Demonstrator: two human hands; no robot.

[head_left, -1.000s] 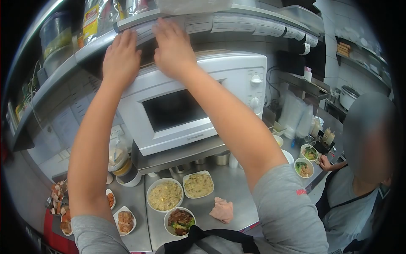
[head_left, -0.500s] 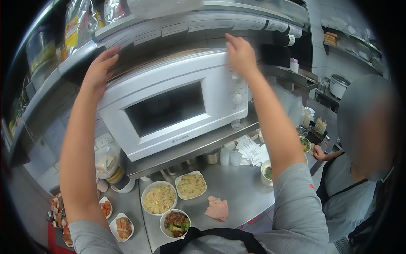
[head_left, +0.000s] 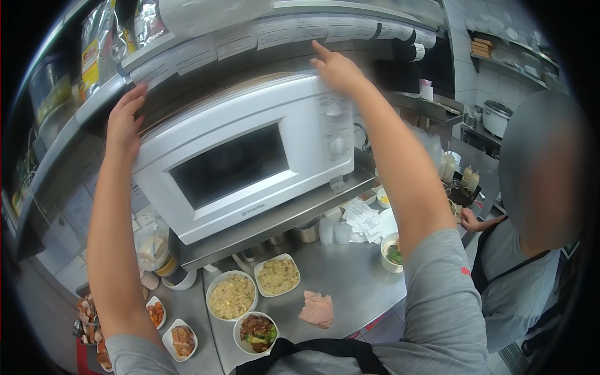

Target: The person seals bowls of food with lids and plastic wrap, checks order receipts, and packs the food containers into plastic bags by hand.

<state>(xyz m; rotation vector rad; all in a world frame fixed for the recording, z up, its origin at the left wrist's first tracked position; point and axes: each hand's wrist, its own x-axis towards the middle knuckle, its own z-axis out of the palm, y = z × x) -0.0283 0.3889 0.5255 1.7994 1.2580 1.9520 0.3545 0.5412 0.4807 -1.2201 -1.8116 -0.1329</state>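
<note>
My left hand is raised by the upper left corner of a white microwave, its fingers apart and holding nothing. The fingertips come close to the paper slips hanging in a row from the shelf edge. Above the microwave's upper right corner is my right hand, with the index finger stretched toward the slips and the other fingers partly curled. Whether that finger touches the paper is unclear. The microwave door is closed, and it rests on a metal shelf.
Below, the steel counter carries two dishes of fried rice, a bowl of meat and greens, a pink cloth and small side dishes. A co-worker stands at the right. Packaged goods line the upper shelf.
My right hand has shifted left along the slips, its index finger now stretched out more. My left hand has also moved slightly left and down in the view, which itself has shifted a little.
</note>
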